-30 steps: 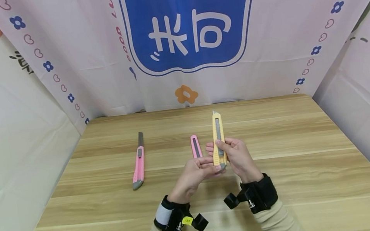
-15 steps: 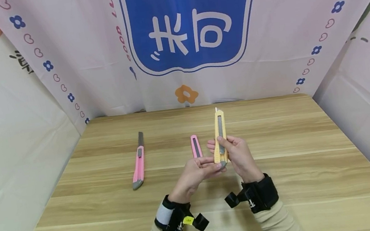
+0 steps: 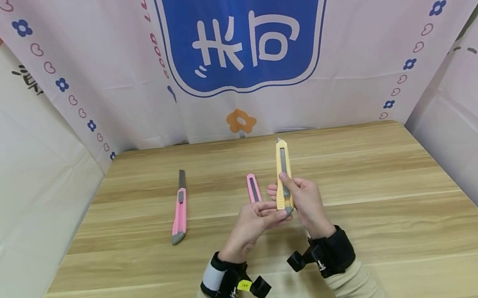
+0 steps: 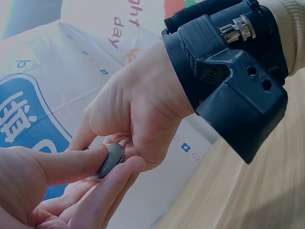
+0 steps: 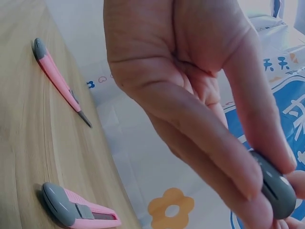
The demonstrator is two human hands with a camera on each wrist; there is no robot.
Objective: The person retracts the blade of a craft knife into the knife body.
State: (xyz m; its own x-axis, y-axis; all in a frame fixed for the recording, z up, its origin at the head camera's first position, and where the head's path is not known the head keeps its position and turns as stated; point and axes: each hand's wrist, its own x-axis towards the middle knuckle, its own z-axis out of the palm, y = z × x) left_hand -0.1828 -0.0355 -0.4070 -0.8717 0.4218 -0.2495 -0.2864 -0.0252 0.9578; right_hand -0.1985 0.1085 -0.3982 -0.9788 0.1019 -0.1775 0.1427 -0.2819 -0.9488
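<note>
The left hand pinches one end of a yellow cutter above the table; the right hand holds its body, thumb in front. Steady grips well below the blade should serve best.

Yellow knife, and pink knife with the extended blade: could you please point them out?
Yellow knife (image 3: 283,163), head view: grey strip along its body.
Pink knife with the extended blade (image 3: 180,212), head view: pink handle.

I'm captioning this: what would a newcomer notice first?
Probably the big blue shield-shaped print on the pale cloth backdrop. Then the yellow plastic utility knife, held by the left hand and right hand above the wood-grain table. Left of them, a pink plastic utility knife lies with its blade out.
</note>
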